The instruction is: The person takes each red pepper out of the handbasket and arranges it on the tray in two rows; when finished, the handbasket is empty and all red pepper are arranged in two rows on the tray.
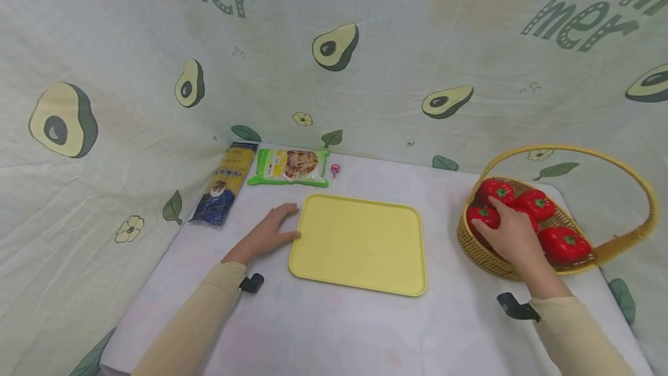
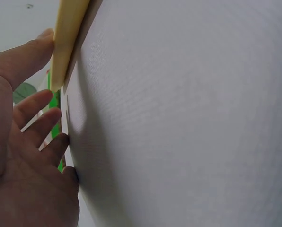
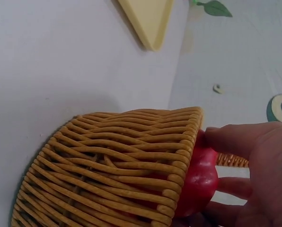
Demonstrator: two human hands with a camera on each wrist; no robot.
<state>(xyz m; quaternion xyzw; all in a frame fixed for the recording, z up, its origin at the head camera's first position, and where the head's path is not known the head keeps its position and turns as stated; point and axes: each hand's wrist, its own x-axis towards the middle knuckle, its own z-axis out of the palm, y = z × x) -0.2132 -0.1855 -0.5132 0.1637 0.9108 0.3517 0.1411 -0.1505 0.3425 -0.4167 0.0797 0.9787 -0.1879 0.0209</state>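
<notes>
Our right hand (image 1: 514, 239) grips a pepper (image 3: 200, 182), likely light, best held by its sides; our left hand (image 1: 268, 232) lies relaxed.

Tray (image 1: 360, 245) at the middle of the surface (image 1: 376, 332). Left hand (image 1: 267, 234) at its left side, thumb touching the edge. Far left: long packet (image 1: 221, 184) along the surface's left edge; bag (image 1: 289, 167) just right of its far end; lollipop (image 1: 335, 169) just right of the bag. Bag and lollipop both beyond the tray's far edge, apart from it. Right side: basket (image 1: 477, 251), apart from the tray, handle (image 1: 553, 147) arching above. Peppers (image 1: 563, 245) inside. Right hand (image 1: 514, 235) over the basket's left part, fingers and thumb about the leftmost pepper (image 1: 480, 214). Cloth (image 1: 386, 91) behind the surface.
</notes>
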